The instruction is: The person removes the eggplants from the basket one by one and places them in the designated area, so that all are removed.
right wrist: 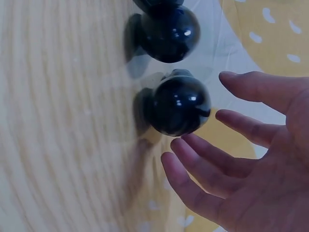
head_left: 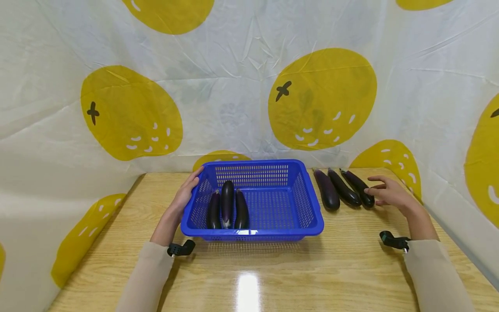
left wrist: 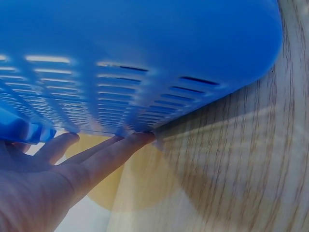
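Note:
A blue plastic basket [head_left: 249, 232] with slotted walls stands in front of me. Inside, on its left side, lie three dark eggplants [head_left: 228, 201] next to one another. My left hand [head_left: 185, 195] rests along the basket's left wall; in the left wrist view its straight fingers [left wrist: 113, 154] touch the slotted side from outside. To the right of the basket, three more eggplants lie side by side on the table. My right hand [head_left: 393, 193] is beside the rightmost eggplant [head_left: 358, 188], fingers spread around its rounded end. The right wrist view shows that eggplant [right wrist: 179, 107] ungripped, with fingertips close to it.
The wooden table [head_left: 288, 277] ends at a white cloth [head_left: 226, 108] printed with yellow fruit, which hangs behind and at both sides. The other two loose eggplants, the left one [head_left: 326, 190] and the middle one [head_left: 344, 188], lie between the basket and my right hand.

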Tool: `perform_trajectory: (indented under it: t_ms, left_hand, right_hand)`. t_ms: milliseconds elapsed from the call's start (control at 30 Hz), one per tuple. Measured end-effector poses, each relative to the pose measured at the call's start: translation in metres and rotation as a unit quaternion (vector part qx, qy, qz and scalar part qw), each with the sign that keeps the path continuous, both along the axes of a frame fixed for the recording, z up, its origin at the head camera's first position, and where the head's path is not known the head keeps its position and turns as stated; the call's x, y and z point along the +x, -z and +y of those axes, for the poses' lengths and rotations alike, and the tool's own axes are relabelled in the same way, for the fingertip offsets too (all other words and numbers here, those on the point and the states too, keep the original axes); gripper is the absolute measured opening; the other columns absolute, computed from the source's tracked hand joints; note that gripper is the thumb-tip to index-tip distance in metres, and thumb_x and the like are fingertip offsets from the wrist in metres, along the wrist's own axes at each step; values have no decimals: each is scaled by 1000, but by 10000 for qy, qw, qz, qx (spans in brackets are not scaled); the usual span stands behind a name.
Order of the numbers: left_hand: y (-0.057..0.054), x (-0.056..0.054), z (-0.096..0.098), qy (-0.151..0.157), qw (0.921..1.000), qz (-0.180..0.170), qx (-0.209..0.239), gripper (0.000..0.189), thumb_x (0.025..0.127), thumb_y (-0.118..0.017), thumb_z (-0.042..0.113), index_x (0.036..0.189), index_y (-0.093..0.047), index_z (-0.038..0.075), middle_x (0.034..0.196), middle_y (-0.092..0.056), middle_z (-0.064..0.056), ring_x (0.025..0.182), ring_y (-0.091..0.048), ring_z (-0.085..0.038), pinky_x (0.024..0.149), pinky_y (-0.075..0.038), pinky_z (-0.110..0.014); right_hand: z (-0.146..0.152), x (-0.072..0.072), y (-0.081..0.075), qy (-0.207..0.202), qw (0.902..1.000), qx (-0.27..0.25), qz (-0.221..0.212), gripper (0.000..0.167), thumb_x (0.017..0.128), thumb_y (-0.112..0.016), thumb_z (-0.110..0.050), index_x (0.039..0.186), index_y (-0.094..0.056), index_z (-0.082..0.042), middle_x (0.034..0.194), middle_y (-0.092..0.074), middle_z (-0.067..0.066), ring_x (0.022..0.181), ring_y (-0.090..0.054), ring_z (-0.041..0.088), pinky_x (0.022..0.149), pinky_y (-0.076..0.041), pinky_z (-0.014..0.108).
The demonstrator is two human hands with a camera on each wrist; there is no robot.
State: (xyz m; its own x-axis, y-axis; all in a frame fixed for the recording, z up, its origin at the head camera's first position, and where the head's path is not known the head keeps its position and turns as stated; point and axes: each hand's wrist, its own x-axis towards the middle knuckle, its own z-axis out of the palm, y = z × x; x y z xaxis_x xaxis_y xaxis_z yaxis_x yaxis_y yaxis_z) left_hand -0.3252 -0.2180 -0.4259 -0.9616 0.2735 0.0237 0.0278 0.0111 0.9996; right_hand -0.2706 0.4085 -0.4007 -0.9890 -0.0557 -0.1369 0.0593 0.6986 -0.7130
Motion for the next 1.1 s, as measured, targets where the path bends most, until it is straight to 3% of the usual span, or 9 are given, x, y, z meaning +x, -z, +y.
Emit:
perform_trajectory:
  t_ms: [233,467,633,833,1000,1100]
  left_hand:
    - [1,0,0,29,10000,-5,-21,52,115,-23,32,167,-19,29,175,-14,-6,158,-20,-38,125,-22,-62]
    - [0,0,-1,68,10000,49,-42,53,115,-22,33,167,-17,29,175,-13,-8,158,-20,-40,125,-22,-63]
    - [0,-1,0,39,10000,20,-12,52,115,-22,33,167,-18,29,175,-14,-8,157,-21,-39,124,-23,-61]
    - [0,-1,0,9,10000,8,-28,52,115,-22,33,167,-19,29,175,-15,-7,158,-20,-37,125,-22,-59]
    - [0,-2,0,-26,10000,-16,-32,52,115,-23,34,166,-20,31,174,-16,-6,157,-22,-37,125,-23,-60]
    - [1,-2,0,-14,10000,1,-33,52,115,-22,33,167,-19,30,175,-15,-7,157,-22,-38,125,-23,-60]
  right_hand:
    - [0,3,-9,-12,9985,152,523,66,109,-50,-26,156,-24,12,148,-38,46,129,-49,56,80,-57,26]
    - [-8,6,-23,-35,9951,281,947,67,109,-52,-29,156,-26,11,147,-40,45,132,-43,61,75,-47,13]
    - [-14,7,-29,20,9917,443,1207,67,108,-53,-33,157,-31,7,146,-44,42,132,-45,60,89,-54,40]
    - [-26,9,-38,45,9884,445,1450,65,108,-54,-35,156,-35,4,145,-47,39,131,-48,56,85,-51,31]
    - [-43,14,-50,12,9854,425,1649,64,107,-55,-36,155,-38,2,145,-50,36,131,-49,53,91,-50,51]
    - [-52,16,-56,-6,9829,444,1786,62,106,-58,-36,153,-41,1,143,-53,35,129,-52,53,87,-52,36]
